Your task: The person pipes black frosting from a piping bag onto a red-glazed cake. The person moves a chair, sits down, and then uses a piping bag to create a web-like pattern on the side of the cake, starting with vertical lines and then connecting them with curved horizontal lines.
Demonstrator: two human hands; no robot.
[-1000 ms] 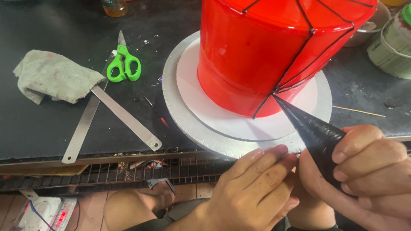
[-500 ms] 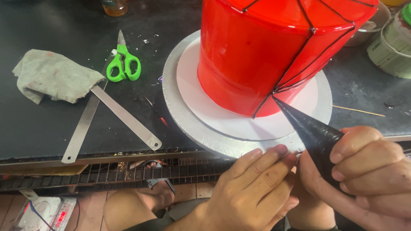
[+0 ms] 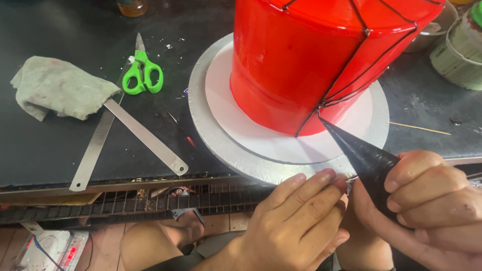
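Note:
A tall glossy red cake [image 3: 306, 55] with thin black piped lines stands on a white board over a round silver cake board [image 3: 221, 135]. My right hand [image 3: 437, 206] grips a black piping bag [image 3: 364, 158] whose tip touches the cake's lower side where the black lines meet. My left hand [image 3: 296, 221] rests at the silver board's front edge, fingers together, fingertips against the bag and my right hand.
Green-handled scissors [image 3: 143, 73] lie left of the board on the dark table [image 3: 60, 145]. Two metal rulers [image 3: 145, 138] cross beside a grey cloth [image 3: 60, 90]. A thin wooden skewer [image 3: 419, 128] and a pale tub [image 3: 459, 50] sit at the right. My knees show below the table edge.

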